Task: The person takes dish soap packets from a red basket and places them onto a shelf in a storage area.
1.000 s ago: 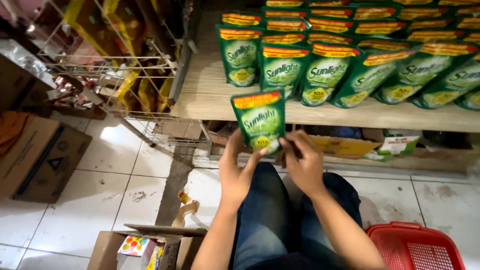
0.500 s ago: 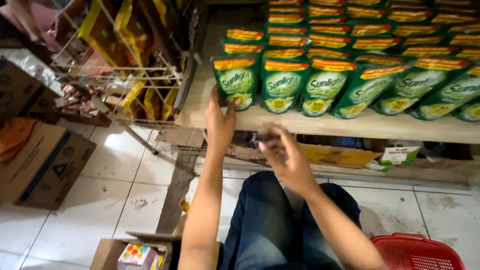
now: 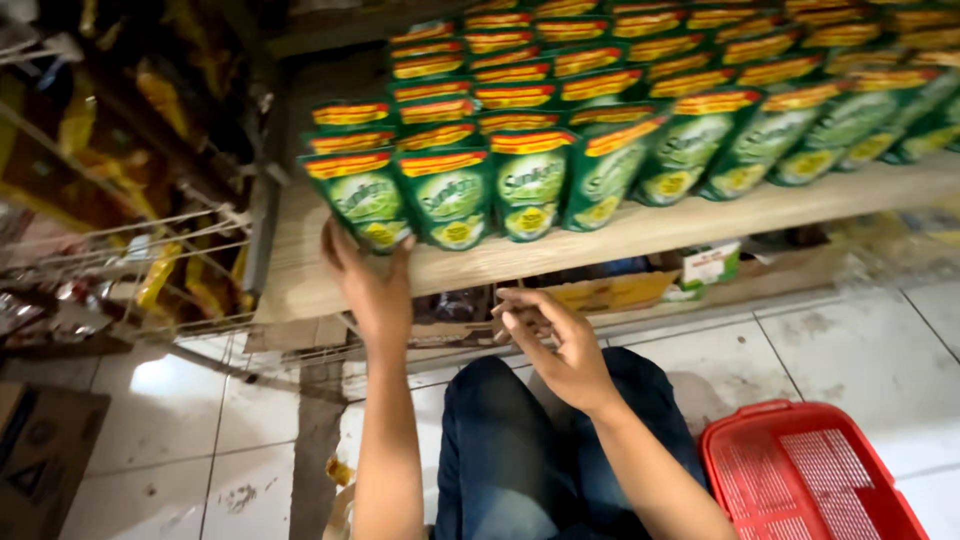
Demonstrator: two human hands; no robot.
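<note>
Our left hand reaches up, arm extended, fingers spread and pressing forward. Our right hand hovers lower, wrist bent, fingers loosely curled, holding nothing.

A green pouch with a yellow-red top stands upright at the shelf's ten o'clock end, frontmost.
</note>
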